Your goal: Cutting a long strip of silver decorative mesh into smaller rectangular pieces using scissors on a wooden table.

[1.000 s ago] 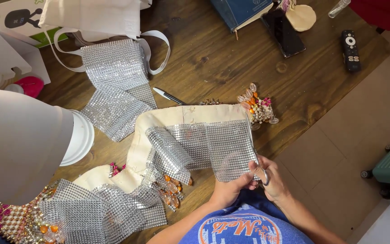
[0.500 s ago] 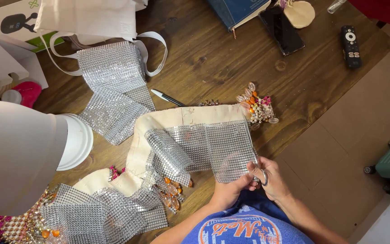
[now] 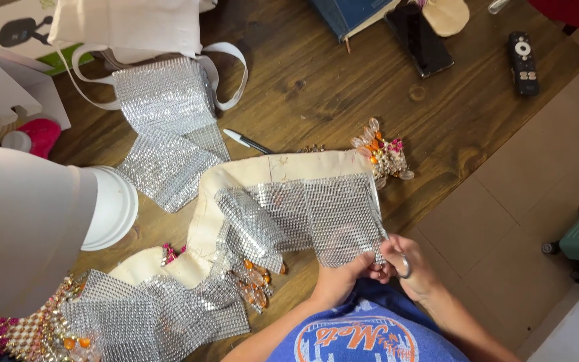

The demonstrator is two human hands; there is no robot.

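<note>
a wooden surface (image 3: pixel 343 100) carries a cream fabric piece (image 3: pixel 263 171). silver rhinestone mesh (image 3: pixel 333 214) lies over it at the near edge. the left hand (image 3: pixel 340 281) and right hand (image 3: pixel 410 268) each have their grip pinching the mesh's lower corner.

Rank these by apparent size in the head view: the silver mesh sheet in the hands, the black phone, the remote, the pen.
1. Silver mesh sheet
2. Black phone
3. Remote
4. Pen, though close to the remote in length, only thinner.

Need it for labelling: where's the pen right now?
In the head view the pen lies on the wooden table, left of centre, between the loose silver mesh strip and the top edge of the cream fabric piece, away from both hands.
</note>
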